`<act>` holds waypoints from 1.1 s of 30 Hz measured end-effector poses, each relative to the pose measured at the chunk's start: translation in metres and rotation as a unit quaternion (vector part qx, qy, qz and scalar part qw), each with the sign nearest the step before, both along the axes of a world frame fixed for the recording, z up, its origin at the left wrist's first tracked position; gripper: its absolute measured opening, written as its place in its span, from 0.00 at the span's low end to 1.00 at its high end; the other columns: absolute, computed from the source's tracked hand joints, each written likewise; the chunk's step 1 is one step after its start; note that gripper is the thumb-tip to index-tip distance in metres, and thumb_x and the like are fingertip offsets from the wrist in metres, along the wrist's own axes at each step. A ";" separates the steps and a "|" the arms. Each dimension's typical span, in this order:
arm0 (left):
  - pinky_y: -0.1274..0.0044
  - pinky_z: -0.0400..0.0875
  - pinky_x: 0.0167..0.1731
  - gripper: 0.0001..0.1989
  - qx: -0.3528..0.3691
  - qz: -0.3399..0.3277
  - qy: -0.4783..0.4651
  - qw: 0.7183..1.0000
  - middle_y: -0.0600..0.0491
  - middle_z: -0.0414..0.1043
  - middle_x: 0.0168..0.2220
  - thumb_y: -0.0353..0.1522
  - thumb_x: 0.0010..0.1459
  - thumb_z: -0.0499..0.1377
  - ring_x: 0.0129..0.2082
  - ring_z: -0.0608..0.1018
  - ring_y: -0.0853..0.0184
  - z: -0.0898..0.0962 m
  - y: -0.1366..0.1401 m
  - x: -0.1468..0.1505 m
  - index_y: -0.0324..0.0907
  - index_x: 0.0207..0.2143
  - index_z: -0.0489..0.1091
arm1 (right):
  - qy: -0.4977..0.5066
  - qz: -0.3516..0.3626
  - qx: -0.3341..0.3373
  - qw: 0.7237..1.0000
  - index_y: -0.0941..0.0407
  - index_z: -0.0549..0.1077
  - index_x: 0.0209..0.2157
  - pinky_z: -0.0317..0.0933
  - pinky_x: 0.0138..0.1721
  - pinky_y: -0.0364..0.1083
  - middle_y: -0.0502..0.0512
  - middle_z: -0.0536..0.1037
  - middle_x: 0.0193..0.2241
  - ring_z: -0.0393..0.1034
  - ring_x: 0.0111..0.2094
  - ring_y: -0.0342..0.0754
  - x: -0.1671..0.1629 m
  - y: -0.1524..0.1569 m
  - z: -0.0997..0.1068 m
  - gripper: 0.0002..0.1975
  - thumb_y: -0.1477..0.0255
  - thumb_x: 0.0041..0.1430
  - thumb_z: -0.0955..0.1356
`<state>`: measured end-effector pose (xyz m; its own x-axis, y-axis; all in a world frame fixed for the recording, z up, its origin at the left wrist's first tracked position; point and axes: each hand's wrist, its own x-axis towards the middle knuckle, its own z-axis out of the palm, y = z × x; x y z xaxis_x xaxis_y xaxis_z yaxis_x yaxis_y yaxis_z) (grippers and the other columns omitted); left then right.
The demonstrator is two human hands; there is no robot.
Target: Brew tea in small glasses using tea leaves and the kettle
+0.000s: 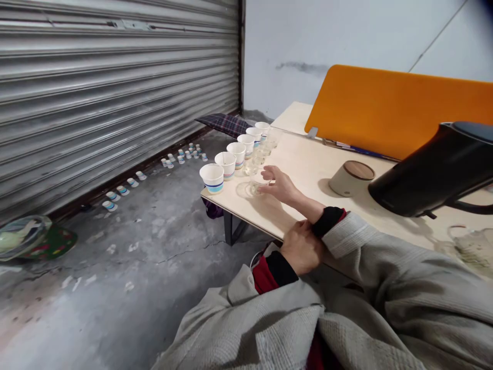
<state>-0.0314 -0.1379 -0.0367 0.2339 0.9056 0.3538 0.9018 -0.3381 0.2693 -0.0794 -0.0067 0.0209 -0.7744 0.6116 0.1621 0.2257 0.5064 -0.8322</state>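
Observation:
My right hand [280,186] reaches over the table's near left corner, thumb and fingers curved about a small clear glass cup [254,186] that stands on the tabletop. My left hand [302,247] is closed at my right wrist, on the black cuff [326,221] of the right sleeve; its fingertips are mostly hidden. Beyond the held cup, several more clear glass cups [260,156] run back in a line. Beside them, along the left edge, stands a row of white paper cups with coloured bands, the nearest being this paper cup [211,178].
On the wooden table [296,154] stand a lidded canister [351,179], a black kettle [427,169] and a glass vessel [472,249]. An orange divider [400,110] rises behind. Paper cups [133,182] stand on the floor by the metal shutter [115,92].

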 end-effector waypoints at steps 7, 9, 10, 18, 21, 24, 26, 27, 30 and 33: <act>0.63 0.74 0.51 0.09 0.016 -0.005 0.007 1.000 0.40 0.82 0.41 0.30 0.63 0.61 0.50 0.76 0.53 0.000 -0.001 0.000 0.41 0.35 0.83 | -0.061 -0.062 0.032 0.996 0.59 0.66 0.61 0.72 0.48 0.49 0.63 0.80 0.52 0.77 0.50 0.52 -0.005 -0.002 -0.002 0.38 0.63 0.52 0.79; 0.63 0.74 0.50 0.09 0.027 -0.006 0.008 1.000 0.41 0.83 0.43 0.30 0.64 0.61 0.52 0.77 0.53 0.000 -0.001 0.000 0.40 0.39 0.83 | -0.142 -0.091 0.078 0.983 0.58 0.72 0.52 0.68 0.42 0.47 0.57 0.82 0.43 0.77 0.42 0.50 -0.004 -0.005 0.001 0.28 0.63 0.54 0.79; 0.64 0.73 0.49 0.10 0.032 -0.004 0.007 0.999 0.41 0.83 0.44 0.30 0.64 0.61 0.52 0.77 0.53 0.000 -0.002 0.000 0.39 0.41 0.83 | -0.180 -0.097 0.095 0.974 0.57 0.74 0.47 0.65 0.39 0.45 0.55 0.82 0.40 0.76 0.40 0.49 -0.004 -0.007 0.003 0.22 0.62 0.56 0.79; 0.65 0.72 0.53 0.13 0.062 0.000 0.005 0.998 0.42 0.83 0.49 0.30 0.68 0.57 0.56 0.78 0.54 0.002 -0.002 0.000 0.41 0.43 0.82 | -0.273 -0.080 0.134 0.949 0.55 0.77 0.37 0.55 0.32 0.43 0.53 0.83 0.37 0.73 0.36 0.47 -0.020 -0.015 0.018 0.15 0.57 0.64 0.74; 0.65 0.71 0.57 0.13 0.065 -0.002 0.006 0.998 0.42 0.81 0.53 0.31 0.68 0.57 0.60 0.76 0.55 -0.001 0.001 0.001 0.44 0.43 0.82 | -0.279 -0.070 0.152 0.946 0.55 0.79 0.38 0.55 0.33 0.43 0.54 0.84 0.38 0.74 0.37 0.47 -0.028 -0.015 0.021 0.14 0.58 0.65 0.73; 0.64 0.70 0.60 0.12 0.059 -0.010 0.012 0.998 0.44 0.79 0.57 0.30 0.64 0.59 0.63 0.75 0.54 -0.004 0.005 0.001 0.47 0.46 0.82 | -0.281 -0.068 0.162 0.943 0.55 0.79 0.38 0.54 0.33 0.43 0.55 0.84 0.39 0.74 0.38 0.47 -0.035 -0.014 0.022 0.13 0.59 0.66 0.73; 0.63 0.69 0.63 0.14 0.054 -0.012 0.017 0.998 0.44 0.79 0.58 0.28 0.62 0.60 0.64 0.75 0.53 -0.004 0.006 0.002 0.47 0.47 0.82 | -0.279 -0.065 0.166 0.943 0.55 0.80 0.39 0.54 0.33 0.43 0.55 0.85 0.39 0.74 0.39 0.47 -0.038 -0.013 0.022 0.13 0.59 0.67 0.72; 0.63 0.68 0.65 0.15 0.054 -0.011 0.018 0.998 0.44 0.78 0.60 0.27 0.61 0.60 0.64 0.75 0.53 -0.004 0.006 0.002 0.47 0.48 0.81 | -0.278 -0.063 0.168 0.944 0.55 0.80 0.39 0.54 0.33 0.43 0.55 0.85 0.40 0.75 0.39 0.47 -0.039 -0.012 0.021 0.13 0.59 0.68 0.72; 0.62 0.65 0.68 0.17 0.062 -0.008 0.016 0.998 0.45 0.78 0.61 0.26 0.61 0.59 0.65 0.74 0.53 0.000 0.005 0.002 0.46 0.49 0.80 | -0.276 -0.058 0.171 0.944 0.55 0.80 0.40 0.54 0.33 0.44 0.55 0.85 0.41 0.75 0.39 0.48 -0.040 -0.012 0.020 0.13 0.59 0.68 0.72; 0.62 0.67 0.67 0.18 0.065 0.000 0.013 0.998 0.46 0.80 0.58 0.25 0.62 0.58 0.63 0.76 0.55 0.004 0.003 0.002 0.45 0.51 0.79 | -0.274 -0.055 0.170 0.945 0.56 0.80 0.40 0.54 0.32 0.44 0.56 0.85 0.41 0.75 0.39 0.48 -0.041 -0.013 0.019 0.13 0.59 0.68 0.71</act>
<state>-0.0295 -0.1353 -0.0327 0.2447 0.8524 0.4621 0.9076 -0.3691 0.2002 -0.1200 -0.0195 0.0402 -0.7343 0.6774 -0.0440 0.6424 0.6724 -0.3677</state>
